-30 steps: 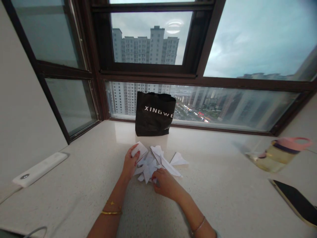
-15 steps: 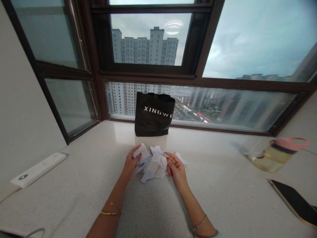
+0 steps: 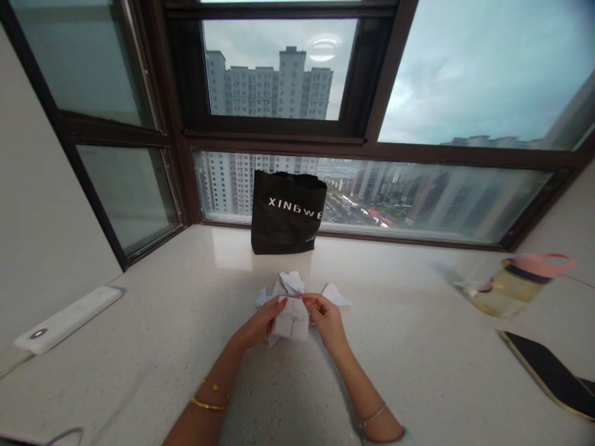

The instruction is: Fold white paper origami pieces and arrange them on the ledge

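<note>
Both hands meet over a small heap of torn white paper scraps [image 3: 292, 282] on the pale speckled counter. My left hand [image 3: 263, 322] is closed on a piece of white paper [image 3: 290, 327] with crease or tear lines across it, its fingertips at the upper left edge. My right hand [image 3: 325, 319] pinches at the upper right edge of the same paper, thumb and forefinger together. Just beyond the right hand lies a separate white scrap [image 3: 334, 295]. Some scraps under the held paper are hidden.
A black bag [image 3: 288, 214] with white lettering stands behind the heap against the window. To the right are a yellowish bottle with a pink lid [image 3: 523, 288] and a dark phone [image 3: 546, 371]. A white power strip [image 3: 69, 319] lies at left on the counter [image 3: 400, 371].
My left hand has moved right and slightly down with paper, closer to my right hand. Both now meet at one piece above the heap. The view has shifted slightly.
</note>
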`<state>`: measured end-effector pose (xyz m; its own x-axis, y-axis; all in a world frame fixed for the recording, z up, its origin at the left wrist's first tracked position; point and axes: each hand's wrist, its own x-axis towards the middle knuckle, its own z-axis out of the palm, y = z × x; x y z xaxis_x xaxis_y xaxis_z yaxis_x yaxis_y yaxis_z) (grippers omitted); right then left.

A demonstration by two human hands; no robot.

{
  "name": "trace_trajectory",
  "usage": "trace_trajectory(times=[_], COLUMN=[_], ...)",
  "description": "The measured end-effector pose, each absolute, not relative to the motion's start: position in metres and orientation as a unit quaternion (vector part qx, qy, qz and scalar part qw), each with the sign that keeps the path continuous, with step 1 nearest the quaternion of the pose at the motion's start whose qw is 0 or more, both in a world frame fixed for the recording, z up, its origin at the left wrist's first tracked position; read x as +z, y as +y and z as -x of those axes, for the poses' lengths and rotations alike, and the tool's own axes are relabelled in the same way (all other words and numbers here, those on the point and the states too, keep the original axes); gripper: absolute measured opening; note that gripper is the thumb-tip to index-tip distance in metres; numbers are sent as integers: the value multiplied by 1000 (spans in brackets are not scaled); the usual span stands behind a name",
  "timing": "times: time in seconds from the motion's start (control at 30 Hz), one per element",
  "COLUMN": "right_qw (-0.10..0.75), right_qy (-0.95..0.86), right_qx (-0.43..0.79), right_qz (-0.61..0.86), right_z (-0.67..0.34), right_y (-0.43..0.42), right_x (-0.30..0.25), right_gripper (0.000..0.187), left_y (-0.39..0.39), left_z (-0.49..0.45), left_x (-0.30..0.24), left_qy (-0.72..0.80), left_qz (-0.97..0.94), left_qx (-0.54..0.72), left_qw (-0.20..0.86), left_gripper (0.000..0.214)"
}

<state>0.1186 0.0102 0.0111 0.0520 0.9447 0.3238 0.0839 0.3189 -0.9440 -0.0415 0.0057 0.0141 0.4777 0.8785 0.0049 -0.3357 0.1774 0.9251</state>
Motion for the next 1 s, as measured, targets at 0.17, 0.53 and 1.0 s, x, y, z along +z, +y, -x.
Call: trace_trajectory(times=[0.17, 0.53, 1.0], right_qw=[560, 530, 490], right_qy=[-601, -521, -508], right_qx=[335, 496, 197], right_qz=[462, 449, 681], right_z=[-117, -114, -227], right_y=[11, 18, 78], right_x=[3, 2, 13], right_gripper=[26, 46, 51], left_y=[5, 17, 18], left_z=[42, 55, 45], left_x=[15, 14, 14], left_qy=[296, 367, 333], left_qz=[-546, -577, -464], left_qx=[452, 518, 648], left_qw=[640, 514, 504], left_gripper=[71, 33, 42])
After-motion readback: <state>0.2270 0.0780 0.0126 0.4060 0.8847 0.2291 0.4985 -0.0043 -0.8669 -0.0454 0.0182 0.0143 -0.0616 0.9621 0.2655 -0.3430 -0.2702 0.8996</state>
